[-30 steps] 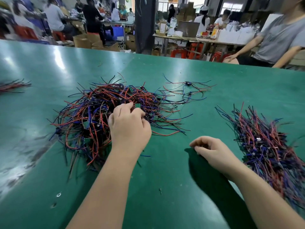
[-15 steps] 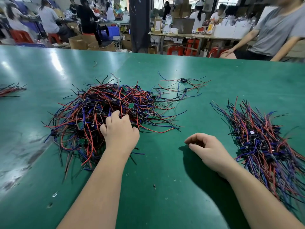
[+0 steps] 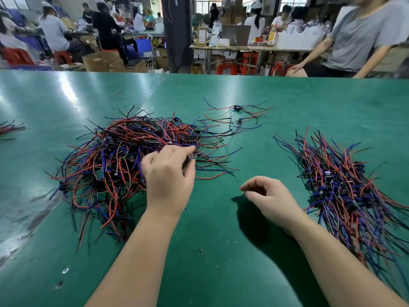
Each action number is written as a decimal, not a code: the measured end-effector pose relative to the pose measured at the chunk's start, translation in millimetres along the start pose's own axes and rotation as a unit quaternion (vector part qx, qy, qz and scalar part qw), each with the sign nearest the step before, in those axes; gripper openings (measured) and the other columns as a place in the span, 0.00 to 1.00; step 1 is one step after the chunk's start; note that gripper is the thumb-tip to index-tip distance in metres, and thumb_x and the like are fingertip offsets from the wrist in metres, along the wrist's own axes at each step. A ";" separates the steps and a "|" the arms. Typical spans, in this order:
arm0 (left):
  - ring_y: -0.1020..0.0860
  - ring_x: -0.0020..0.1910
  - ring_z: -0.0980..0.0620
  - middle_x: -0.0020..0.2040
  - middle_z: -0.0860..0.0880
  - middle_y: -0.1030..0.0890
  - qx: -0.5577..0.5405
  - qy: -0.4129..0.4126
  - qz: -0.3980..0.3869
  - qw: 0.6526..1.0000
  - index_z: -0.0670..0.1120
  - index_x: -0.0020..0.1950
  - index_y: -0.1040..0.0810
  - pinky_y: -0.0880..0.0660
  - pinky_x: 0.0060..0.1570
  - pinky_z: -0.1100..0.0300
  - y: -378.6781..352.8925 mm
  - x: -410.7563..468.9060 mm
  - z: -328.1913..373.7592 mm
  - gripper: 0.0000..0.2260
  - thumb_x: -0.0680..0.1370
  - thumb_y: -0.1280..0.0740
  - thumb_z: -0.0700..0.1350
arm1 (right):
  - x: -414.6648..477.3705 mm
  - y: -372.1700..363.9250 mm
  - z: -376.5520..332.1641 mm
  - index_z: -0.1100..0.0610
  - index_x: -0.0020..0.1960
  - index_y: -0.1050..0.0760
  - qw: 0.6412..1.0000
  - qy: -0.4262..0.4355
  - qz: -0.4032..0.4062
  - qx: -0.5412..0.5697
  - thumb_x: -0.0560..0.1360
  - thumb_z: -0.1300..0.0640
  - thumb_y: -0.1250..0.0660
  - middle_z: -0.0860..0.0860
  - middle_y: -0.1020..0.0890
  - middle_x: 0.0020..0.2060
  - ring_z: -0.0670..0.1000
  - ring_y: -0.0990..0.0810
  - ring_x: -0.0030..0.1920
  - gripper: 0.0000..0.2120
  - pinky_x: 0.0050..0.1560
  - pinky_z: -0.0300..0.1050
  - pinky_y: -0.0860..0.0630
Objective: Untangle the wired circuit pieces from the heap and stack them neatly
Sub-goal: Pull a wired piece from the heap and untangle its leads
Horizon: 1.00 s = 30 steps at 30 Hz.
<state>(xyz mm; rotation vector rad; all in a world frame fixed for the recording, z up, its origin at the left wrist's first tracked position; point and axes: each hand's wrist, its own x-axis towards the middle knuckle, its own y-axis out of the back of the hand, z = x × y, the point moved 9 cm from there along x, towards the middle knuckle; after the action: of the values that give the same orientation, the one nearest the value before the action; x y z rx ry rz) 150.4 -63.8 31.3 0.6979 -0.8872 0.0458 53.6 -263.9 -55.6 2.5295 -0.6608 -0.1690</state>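
On the green table (image 3: 221, 273), the tangled heap (image 3: 115, 156) of red, blue and black wires lies under the left hand (image 3: 168, 173). Its blurred thumb and forefinger pinch a dark wired circuit piece (image 3: 187, 161) at the heap's right edge. Between heap and stack (image 3: 345, 185), the right hand (image 3: 270, 196) rests loosely curled, holding nothing.

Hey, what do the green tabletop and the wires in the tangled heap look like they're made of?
Tabletop: apparently a smooth green rubber or vinyl mat, semi-glossy; light glares off its left part and a seam crosses it. Wires: thin, flexible leads in red, blue and black plastic-looking insulation, matte; they curl and bend freely. Their cores are too small to see.
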 end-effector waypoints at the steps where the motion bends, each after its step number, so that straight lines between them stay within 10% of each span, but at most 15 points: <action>1: 0.21 0.45 0.48 0.45 0.48 0.19 -0.047 -0.031 -0.006 0.998 0.44 0.56 0.18 0.31 0.54 0.53 -2.0 -1.1 10.3 0.13 0.72 0.27 0.37 | 0.2 0.1 -0.1 0.50 0.41 0.20 1.000 0.001 0.002 0.005 0.74 0.62 0.33 0.50 0.17 0.38 0.49 0.21 0.38 0.08 0.40 0.38 0.25; 7: 0.20 0.49 0.56 0.49 0.49 0.19 -0.288 -0.037 -0.029 0.956 0.42 0.60 0.22 0.24 0.50 0.66 -11.1 -13.7 39.5 0.18 0.71 0.25 0.39 | -3.1 -2.0 -6.4 0.58 0.43 0.21 0.969 -0.024 -0.005 0.247 0.74 0.70 0.35 0.54 0.19 0.34 0.49 0.24 0.32 0.09 0.36 0.36 0.27; 13: 0.18 0.50 0.51 0.49 0.53 0.18 -0.440 0.043 -0.083 0.893 0.53 0.59 0.23 0.23 0.51 0.64 -27.3 -24.4 47.8 0.21 0.69 0.25 0.39 | -14.6 -23.1 -32.9 0.56 0.37 0.16 0.858 -0.069 -0.138 0.491 0.66 0.47 0.34 0.53 0.17 0.33 0.47 0.22 0.29 0.14 0.31 0.36 0.26; 25: 0.23 0.60 0.56 0.61 0.52 0.22 -0.241 -0.110 -0.136 0.955 0.42 0.67 0.27 0.29 0.63 0.60 -32.2 -32.6 72.0 0.22 0.73 0.31 0.40 | -10.9 45.1 -20.4 0.56 0.39 0.22 0.957 -0.001 0.134 0.257 0.73 0.64 0.30 0.49 0.19 0.30 0.44 0.22 0.28 0.06 0.30 0.33 0.29; 30: 0.20 0.39 0.55 0.43 0.53 0.17 -0.186 -0.009 -0.166 0.968 0.47 0.58 0.19 0.24 0.48 0.57 -43.1 -30.6 45.9 0.13 0.74 0.30 0.43 | -15.0 75.2 -29.0 0.50 0.40 0.19 0.962 0.090 0.196 0.169 0.72 0.63 0.28 0.46 0.18 0.32 0.43 0.22 0.34 0.08 0.37 0.34 0.25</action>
<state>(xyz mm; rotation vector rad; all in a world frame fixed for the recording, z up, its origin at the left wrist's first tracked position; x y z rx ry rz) 112.2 -116.5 5.5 0.4855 -0.7589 -0.4177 15.7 -299.8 7.6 2.6200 -1.1780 0.3379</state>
